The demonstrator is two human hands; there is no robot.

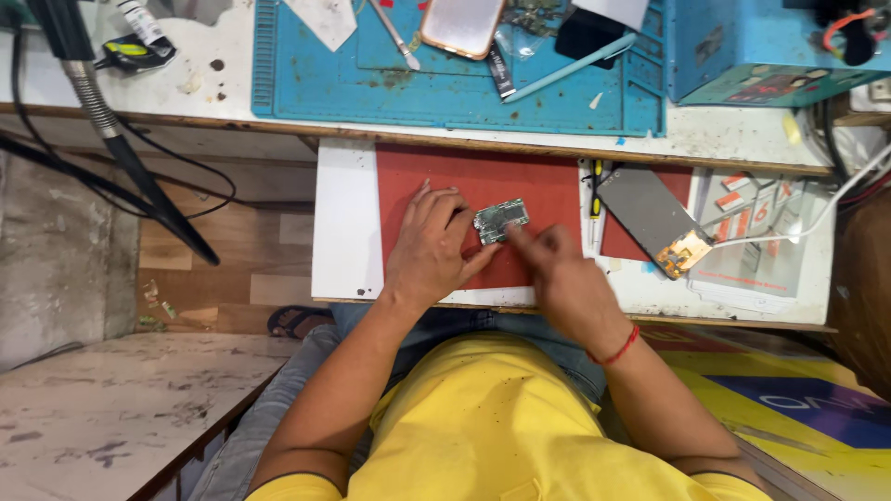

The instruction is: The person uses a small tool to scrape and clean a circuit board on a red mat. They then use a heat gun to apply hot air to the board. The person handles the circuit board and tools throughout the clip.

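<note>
Nearest us, below our yellow shirt, a flat yellow package [789, 390] with a blue panel lies at the lower right. Above it, on the pull-out shelf [345, 232], a pale printed sheet [761, 232] carries small red and grey rectangles, with a dark phone screen [650, 215] lying slantwise beside it.

On the red mat [520, 181] our left hand [432, 246] lies palm down, fingers curled and loosely spread, its fingertips pinching the left edge of the small green circuit board [501, 221]. The board rests near the mat's middle, between both hands. Our right hand [566, 278], a red thread at the wrist, is mostly closed with the forefinger stretched out to the board's lower right corner; we think it touches, though blur makes that uncertain, and it grips nothing we can see.

Farther off, on the white bench, the blue work mat [445, 88] bears a phone in a pinkish case [461, 23], a light blue pen-like tool [571, 67] and tweezers [394, 37]. A blue box-shaped machine [742, 51] stands at the far right.
</note>
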